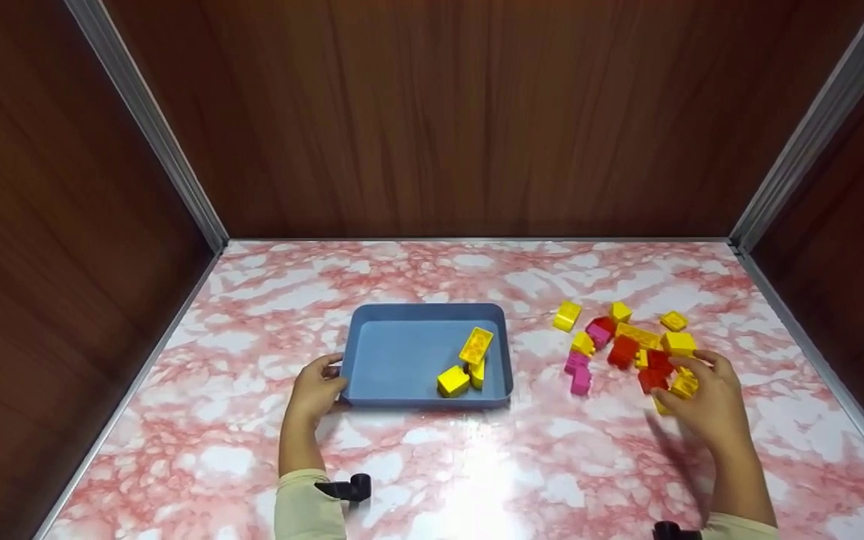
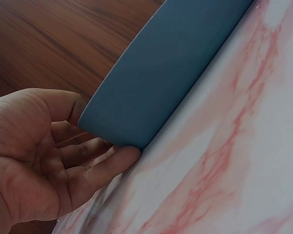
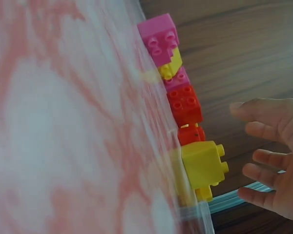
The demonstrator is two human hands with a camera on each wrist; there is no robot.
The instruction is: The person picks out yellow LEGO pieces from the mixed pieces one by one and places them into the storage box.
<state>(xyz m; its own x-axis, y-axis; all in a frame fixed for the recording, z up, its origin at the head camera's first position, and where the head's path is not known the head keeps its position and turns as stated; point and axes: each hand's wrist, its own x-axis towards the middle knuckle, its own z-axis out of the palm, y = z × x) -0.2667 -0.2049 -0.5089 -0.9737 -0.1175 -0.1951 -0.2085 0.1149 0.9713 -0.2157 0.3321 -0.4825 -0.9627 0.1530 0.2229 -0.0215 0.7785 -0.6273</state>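
Note:
My left hand (image 1: 316,391) holds the left side of a blue tray (image 1: 423,309) close to its front corner. In the left wrist view the fingers of my left hand (image 2: 44,161) bend against the outside of the tray wall (image 2: 151,73). Inside the tray lie a yellow brick (image 1: 476,346) with its hollow side up, a second yellow block (image 1: 453,382) and a third, partly covered one. Above the right part of a loose brick pile hangs my right hand (image 1: 709,401), over red and yellow bricks (image 1: 684,385). My right hand (image 3: 278,156) has its fingers spread and nothing between them.
Pink bricks (image 1: 580,379), a red brick (image 1: 622,351) and several yellow bricks (image 1: 567,316) lie scattered right of the tray on a marbled table (image 1: 274,300). Wooden panels (image 1: 432,120) with metal edge strips enclose the table at the back and both sides.

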